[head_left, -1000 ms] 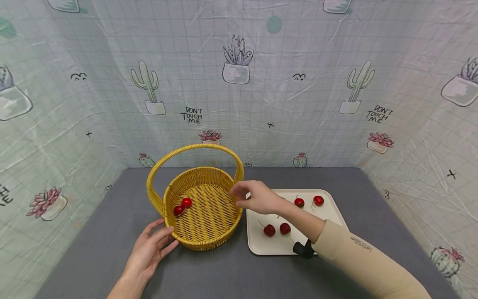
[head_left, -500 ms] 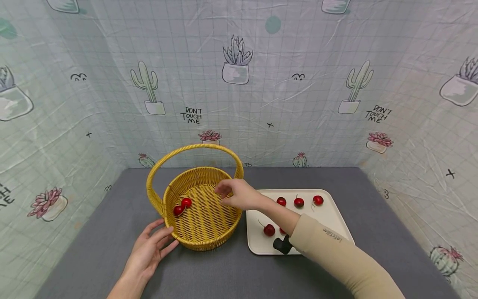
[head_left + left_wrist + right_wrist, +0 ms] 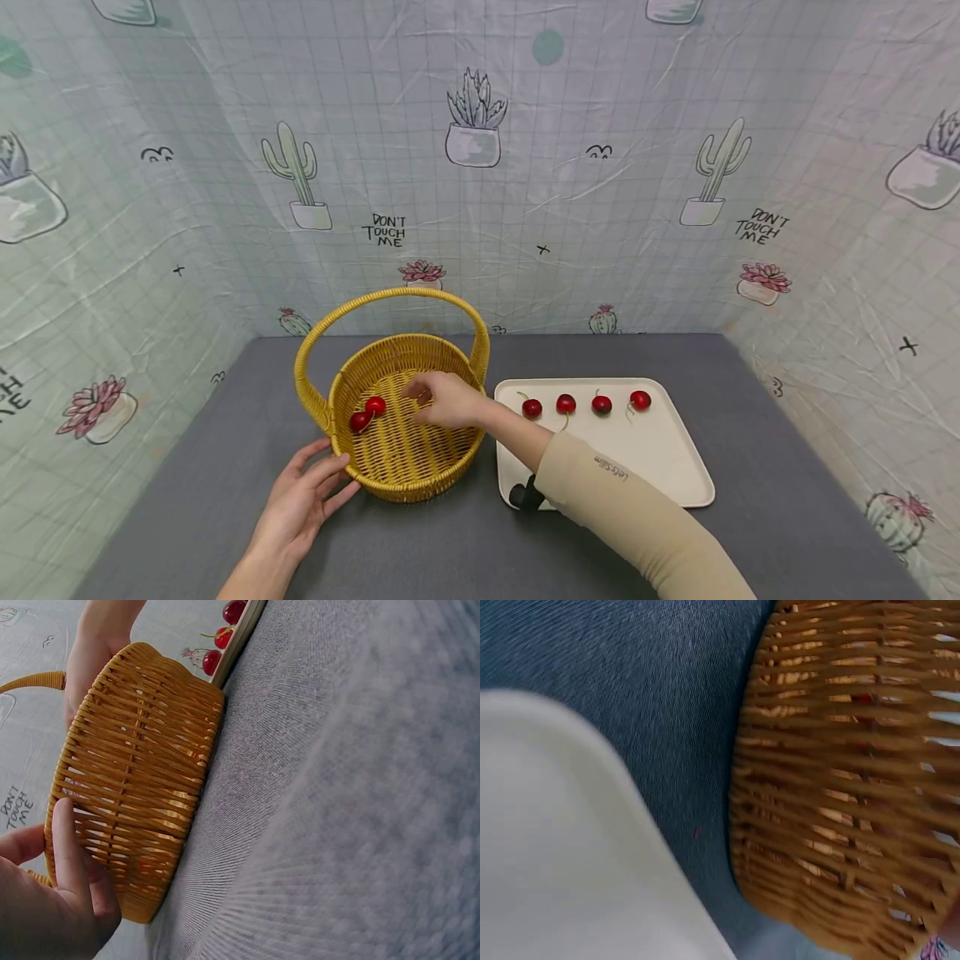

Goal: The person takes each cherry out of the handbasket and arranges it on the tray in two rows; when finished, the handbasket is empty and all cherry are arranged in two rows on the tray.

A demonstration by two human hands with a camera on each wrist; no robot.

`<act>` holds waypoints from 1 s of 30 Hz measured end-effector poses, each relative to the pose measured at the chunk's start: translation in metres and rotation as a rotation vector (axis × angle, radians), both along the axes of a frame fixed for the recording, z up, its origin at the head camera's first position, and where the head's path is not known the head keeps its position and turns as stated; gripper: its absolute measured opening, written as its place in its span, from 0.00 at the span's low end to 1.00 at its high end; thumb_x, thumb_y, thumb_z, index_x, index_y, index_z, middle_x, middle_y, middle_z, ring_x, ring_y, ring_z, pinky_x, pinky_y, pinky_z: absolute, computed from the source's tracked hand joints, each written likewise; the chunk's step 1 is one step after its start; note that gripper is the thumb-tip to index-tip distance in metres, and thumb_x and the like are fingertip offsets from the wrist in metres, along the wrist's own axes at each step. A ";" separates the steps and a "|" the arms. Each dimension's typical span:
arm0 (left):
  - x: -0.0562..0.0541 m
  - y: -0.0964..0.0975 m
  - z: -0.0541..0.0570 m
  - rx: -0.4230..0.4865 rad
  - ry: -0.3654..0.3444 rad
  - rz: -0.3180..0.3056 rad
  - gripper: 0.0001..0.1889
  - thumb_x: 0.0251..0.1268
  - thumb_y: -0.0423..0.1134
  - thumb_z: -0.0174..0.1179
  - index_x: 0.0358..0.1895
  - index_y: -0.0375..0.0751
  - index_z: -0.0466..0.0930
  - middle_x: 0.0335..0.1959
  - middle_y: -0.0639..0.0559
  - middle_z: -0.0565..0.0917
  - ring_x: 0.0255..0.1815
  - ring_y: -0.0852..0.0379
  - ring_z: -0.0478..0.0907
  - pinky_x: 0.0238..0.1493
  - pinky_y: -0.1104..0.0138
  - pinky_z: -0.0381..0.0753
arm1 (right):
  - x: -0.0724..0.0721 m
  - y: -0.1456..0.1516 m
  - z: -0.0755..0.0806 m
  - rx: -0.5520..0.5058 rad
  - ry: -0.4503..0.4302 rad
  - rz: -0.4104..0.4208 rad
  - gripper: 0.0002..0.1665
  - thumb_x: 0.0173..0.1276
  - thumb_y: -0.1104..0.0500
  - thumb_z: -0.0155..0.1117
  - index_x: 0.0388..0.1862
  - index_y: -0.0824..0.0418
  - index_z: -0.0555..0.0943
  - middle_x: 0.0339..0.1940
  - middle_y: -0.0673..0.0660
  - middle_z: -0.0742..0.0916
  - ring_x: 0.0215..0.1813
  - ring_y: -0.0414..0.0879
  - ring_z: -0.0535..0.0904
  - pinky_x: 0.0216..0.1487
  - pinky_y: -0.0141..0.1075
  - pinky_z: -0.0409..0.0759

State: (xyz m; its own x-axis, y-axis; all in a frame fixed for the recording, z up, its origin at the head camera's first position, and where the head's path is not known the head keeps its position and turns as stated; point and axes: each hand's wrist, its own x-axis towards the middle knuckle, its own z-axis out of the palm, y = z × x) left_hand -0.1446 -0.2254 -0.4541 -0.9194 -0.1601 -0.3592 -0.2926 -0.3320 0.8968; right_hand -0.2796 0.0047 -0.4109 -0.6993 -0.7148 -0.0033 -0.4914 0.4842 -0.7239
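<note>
A yellow wicker basket (image 3: 408,479) with a tall arched handle stands left of centre in the head view. Two red cherries (image 3: 367,413) lie inside it, towards the left. My left hand (image 3: 296,500) holds the basket by its near left rim; in the left wrist view a finger (image 3: 71,855) lies along the woven outer wall. My right hand (image 3: 450,400) is over the basket's right half, fingers bent downward. Whether anything is between its fingertips is hidden. Several more cherries (image 3: 566,404) with stems lie in a row on a cream tray (image 3: 660,467).
The tray stands right of the basket on a grey cloth surface (image 3: 420,550), and my right forearm crosses over it. A small black object (image 3: 527,493) sits at my right cuff. A cactus-print curtain (image 3: 480,208) encloses the back and sides.
My right hand has moved left, from the basket's right rim to farther inside above the weave. The left hand and the basket have stayed in place.
</note>
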 end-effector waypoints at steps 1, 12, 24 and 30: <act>0.000 0.000 0.000 -0.002 -0.001 -0.001 0.34 0.74 0.34 0.63 0.75 0.46 0.54 0.54 0.50 0.77 0.48 0.59 0.82 0.54 0.59 0.86 | 0.000 -0.003 -0.001 0.010 0.009 -0.001 0.24 0.71 0.64 0.69 0.64 0.65 0.79 0.61 0.62 0.83 0.63 0.56 0.79 0.61 0.37 0.79; -0.002 -0.001 -0.002 -0.010 -0.005 -0.009 0.36 0.74 0.35 0.63 0.76 0.45 0.51 0.57 0.49 0.74 0.48 0.60 0.82 0.54 0.59 0.86 | -0.002 -0.029 -0.013 0.058 0.083 0.012 0.33 0.68 0.61 0.73 0.71 0.62 0.75 0.67 0.59 0.80 0.66 0.53 0.77 0.63 0.35 0.78; -0.001 -0.001 -0.002 0.001 0.002 -0.012 0.35 0.74 0.36 0.64 0.75 0.46 0.53 0.55 0.50 0.75 0.48 0.59 0.82 0.54 0.59 0.86 | 0.005 -0.048 -0.023 0.091 0.076 -0.007 0.39 0.69 0.56 0.73 0.76 0.59 0.71 0.70 0.57 0.79 0.69 0.51 0.74 0.65 0.37 0.76; -0.001 -0.001 -0.002 0.001 0.006 -0.013 0.35 0.74 0.36 0.64 0.75 0.45 0.52 0.56 0.49 0.75 0.49 0.58 0.82 0.54 0.59 0.87 | 0.004 -0.055 -0.025 0.123 0.089 0.014 0.42 0.68 0.55 0.74 0.78 0.58 0.68 0.74 0.56 0.75 0.75 0.48 0.68 0.73 0.36 0.69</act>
